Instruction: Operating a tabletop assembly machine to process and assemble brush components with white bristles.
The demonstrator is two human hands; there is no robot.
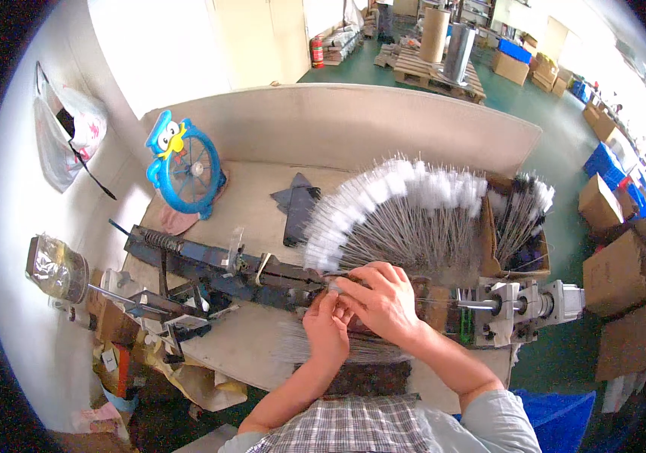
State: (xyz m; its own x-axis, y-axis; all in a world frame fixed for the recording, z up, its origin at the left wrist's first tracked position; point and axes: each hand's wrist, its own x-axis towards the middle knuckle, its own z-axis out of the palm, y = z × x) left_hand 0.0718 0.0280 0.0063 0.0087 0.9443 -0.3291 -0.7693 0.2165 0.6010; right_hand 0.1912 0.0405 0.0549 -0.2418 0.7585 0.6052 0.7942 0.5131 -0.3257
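Both my hands meet at the middle of the bench, by the right end of a dark metal machine bar point(285, 273). The fingers of my left hand point(326, 330) are closed in a pinch. My right hand point(383, 300) lies bent over them, its fingertips closed at the same spot. What they pinch is hidden by the fingers. Thin wire point(438, 300) runs from beside my right hand toward a metal spindle point(476, 305). Just beyond my hands fans a large pile of wire brushes point(406, 219) with white bristle tips. More thin wires point(372, 349) lie below my wrists.
A motor unit point(565, 302) sits at the bench's right end. Dark-tipped brushes stand in a cardboard box point(489, 260). Behind the bar are a dark phone-like slab point(302, 217) and a blue cartoon-duck fan point(213, 162). A beige panel point(368, 113) borders the bench's far side.
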